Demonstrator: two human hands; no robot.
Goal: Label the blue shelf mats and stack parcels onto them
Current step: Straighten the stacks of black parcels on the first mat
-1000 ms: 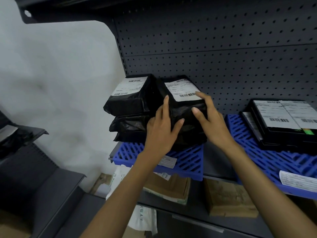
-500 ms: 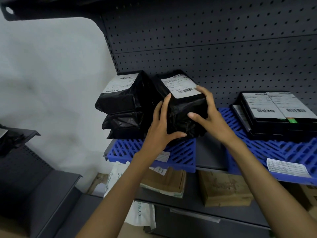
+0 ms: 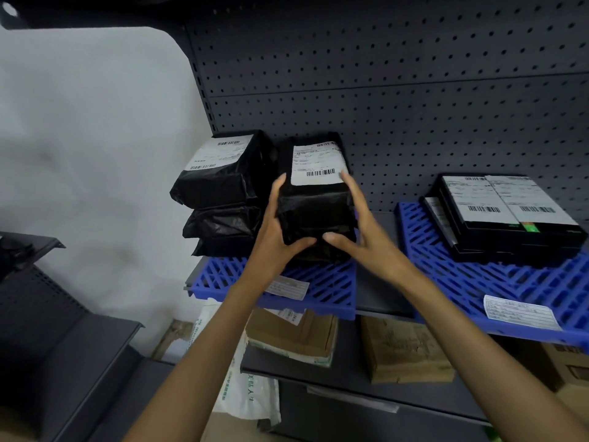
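on the upper shelf, against the dark pegboard back [image 3: 414,74], two blue mats lie side by side with a bare strip of grey shelf between them. each carries a white paper label on its front part: the left mat [image 3: 331,291] has a small slip [image 3: 288,288] partly behind the left wrist, the right mat [image 3: 497,282] a larger one [image 3: 519,312]; the print on both is too small to read. shipping labels with barcodes sit on the parcels too, none legible. a stack of black poly-bag parcels [image 3: 223,199] stands on the left mat's far left, and just beside it is the black parcel [image 3: 315,199] now being handled, topping a second pile on the same mat. on the right mat rest flat black boxes [image 3: 506,218] with two white labels and a green tag. below, on the lower shelf, lie brown paper packages [image 3: 404,352] and a white bag [image 3: 248,393]. the left hand [image 3: 277,237] grasps the parcel's left side, fingers up along it and thumb under the front edge; the right hand [image 3: 360,231] clasps the right side, fingertips reaching the label, thumb across the front. both forearms stretch up from the bottom of the view.
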